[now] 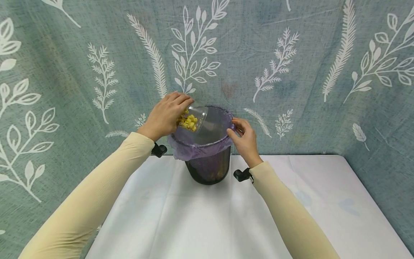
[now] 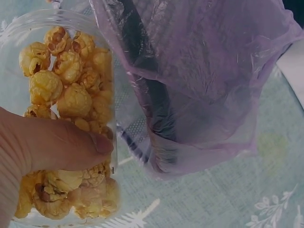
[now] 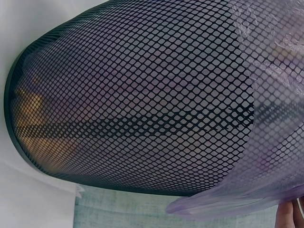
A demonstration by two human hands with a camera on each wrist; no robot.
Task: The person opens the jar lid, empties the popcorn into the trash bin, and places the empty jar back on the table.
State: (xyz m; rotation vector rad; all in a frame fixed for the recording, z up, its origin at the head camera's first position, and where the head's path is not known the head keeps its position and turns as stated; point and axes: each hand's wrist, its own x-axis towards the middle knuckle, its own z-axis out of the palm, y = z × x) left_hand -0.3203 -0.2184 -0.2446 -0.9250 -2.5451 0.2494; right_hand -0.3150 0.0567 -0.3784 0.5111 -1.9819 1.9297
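Left hand (image 1: 166,117) gripping clear tub (image 1: 202,114) of popcorn (image 1: 189,123) (tilted toward mesh bin (image 1: 208,169)), right hand (image 1: 246,140) holding purple liner (image 1: 194,151)

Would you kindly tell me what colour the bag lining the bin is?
The bag is translucent purple, best seen in the left wrist view.

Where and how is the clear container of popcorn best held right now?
Probably around the side wall of the clear container, coming from the person's left, where the left hand grips it. It is tilted with its mouth toward the mesh bin, so a side grip should leave the mouth free for the popcorn.
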